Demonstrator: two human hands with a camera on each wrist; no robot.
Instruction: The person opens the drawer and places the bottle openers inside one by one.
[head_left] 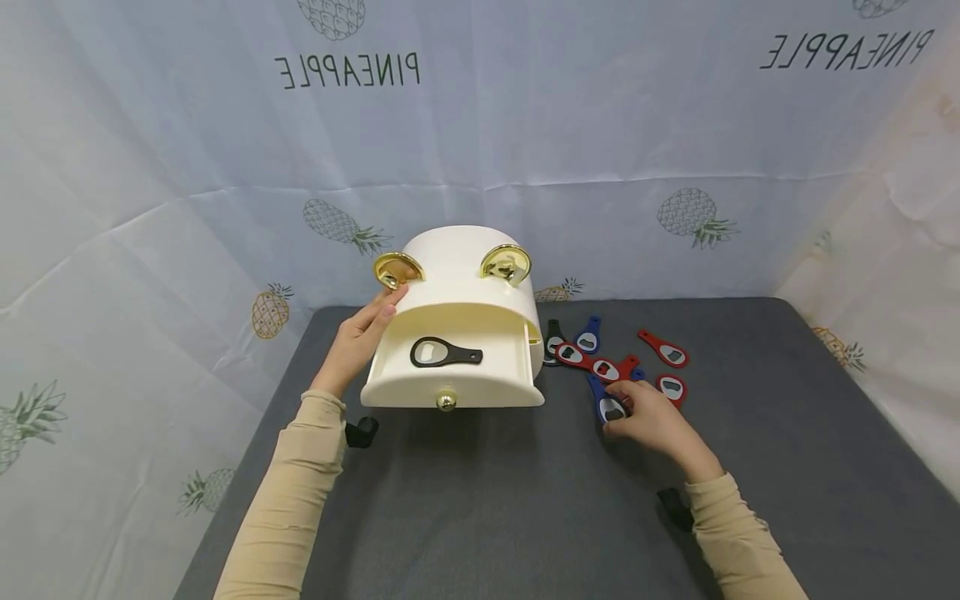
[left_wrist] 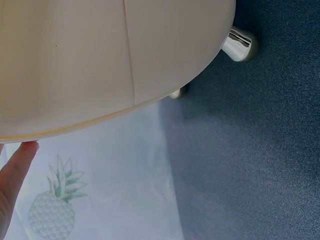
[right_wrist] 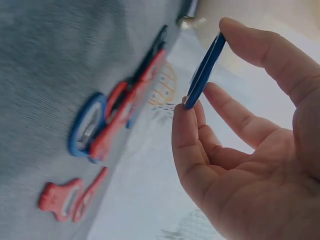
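Note:
My right hand [head_left: 654,421] pinches a blue bottle opener [head_left: 609,407] by its edges, thumb on one side and fingertips on the other. In the right wrist view that bottle opener [right_wrist: 205,70] appears edge-on, raised above the table. With fairly straight fingers, my left hand [head_left: 362,337] touches the left side of a cream, rounded box [head_left: 457,279]. One left fingertip [left_wrist: 29,148] shows at the box's edge in the left wrist view. The box's drawer [head_left: 405,392], with a gold knob [head_left: 446,401], is pulled out, and a black bottle opener [head_left: 447,354] lies inside it.
Right of the box, several red, blue and black bottle openers [head_left: 573,357] lie in an overlapping pile. Two red ones, a far one [head_left: 666,348] and a nearer one [head_left: 671,388], lie apart on the grey table [head_left: 480,517]. A pineapple-print cloth [head_left: 525,125] hangs behind.

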